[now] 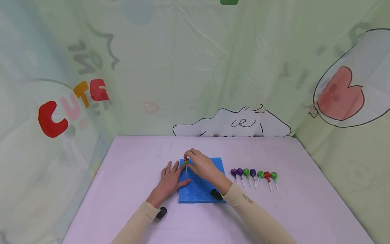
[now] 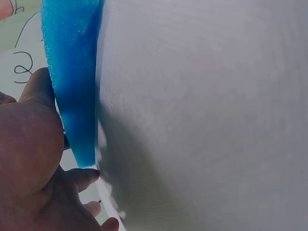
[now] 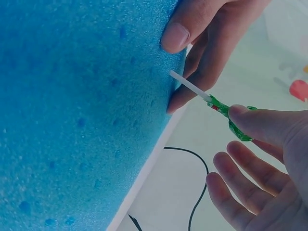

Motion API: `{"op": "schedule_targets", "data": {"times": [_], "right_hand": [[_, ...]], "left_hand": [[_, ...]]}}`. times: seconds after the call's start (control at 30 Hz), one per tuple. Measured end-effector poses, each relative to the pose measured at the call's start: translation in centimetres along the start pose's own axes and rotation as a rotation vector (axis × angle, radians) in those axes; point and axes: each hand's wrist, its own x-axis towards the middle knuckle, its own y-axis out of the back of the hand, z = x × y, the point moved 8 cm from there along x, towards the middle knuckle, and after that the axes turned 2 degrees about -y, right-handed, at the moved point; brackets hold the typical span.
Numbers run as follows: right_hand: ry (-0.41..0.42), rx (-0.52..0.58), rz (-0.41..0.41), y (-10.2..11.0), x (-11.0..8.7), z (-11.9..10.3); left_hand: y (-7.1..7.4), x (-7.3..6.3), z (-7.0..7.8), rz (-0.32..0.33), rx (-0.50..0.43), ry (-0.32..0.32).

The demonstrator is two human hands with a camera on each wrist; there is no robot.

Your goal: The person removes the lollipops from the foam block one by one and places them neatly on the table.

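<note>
A blue foam board (image 1: 195, 198) with small holes in its top lies on the table. My right hand (image 1: 202, 166) pinches a lollipop in a green wrapper (image 3: 238, 131) by its head, over the board's far left part. Its white stick (image 3: 192, 87) points down at the foam, the tip close to the surface in the right wrist view. My left hand (image 1: 171, 179) lies along the board's left edge with fingers spread, the thumb reaching over the top. In the left wrist view, its fingertips (image 2: 86, 179) are down at the table beside the foam (image 2: 79, 96).
To the right of the board, several lollipops lie in a row on the table, among them a purple one (image 1: 233, 172), a green one (image 1: 246, 173) and a red one (image 1: 267, 175). A printed curtain (image 1: 195, 67) stands behind the table's back edge.
</note>
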Motion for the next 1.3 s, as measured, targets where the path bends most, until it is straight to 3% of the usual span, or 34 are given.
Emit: {"op": "schedule_targets", "data": {"times": [0.7, 1.1, 1.3], "right_hand": [[-0.055, 0.032, -0.056, 0.5, 0.1, 0.4], [-0.116, 0.136, -0.107, 0.2, -0.4, 1.4], [-0.129, 0.267, -0.149, -0.1, -0.7, 1.9]], "left_hand": [[-0.4, 0.2, -0.3, -0.005, 0.002, 0.000], [-0.4, 0.1, -0.3, 0.007, -0.013, 0.001], [-0.6, 0.3, -0.4, 0.009, 0.001, 0.000]]}}
